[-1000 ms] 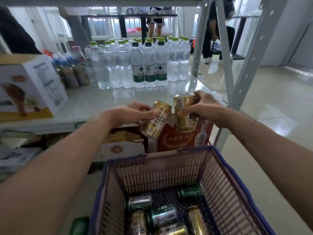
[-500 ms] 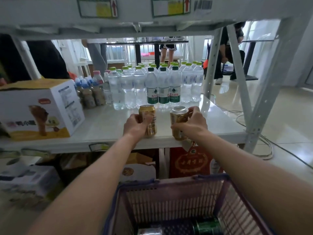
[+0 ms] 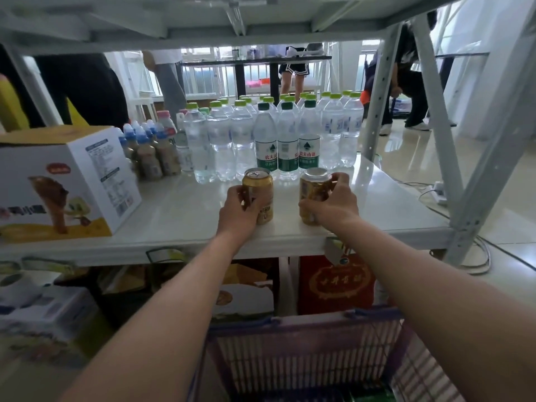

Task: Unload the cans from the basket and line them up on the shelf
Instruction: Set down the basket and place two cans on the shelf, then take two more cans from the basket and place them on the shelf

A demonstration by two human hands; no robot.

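- Now the left hand [image 3: 240, 210] wraps one gold can [image 3: 259, 195], upright on the shelf [image 3: 185, 216].
- Right hand [image 3: 333, 203] clasps another gold can [image 3: 314, 195], seemingly set down too.

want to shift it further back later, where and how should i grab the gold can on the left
Grip the left gold can round its straight side wall at about mid-height, coming from the front shelf edge. It stands upright, and the water bottles crowd close behind it, so the near side looks freest. The left hand already holds it that way, fingers curled round the wall.
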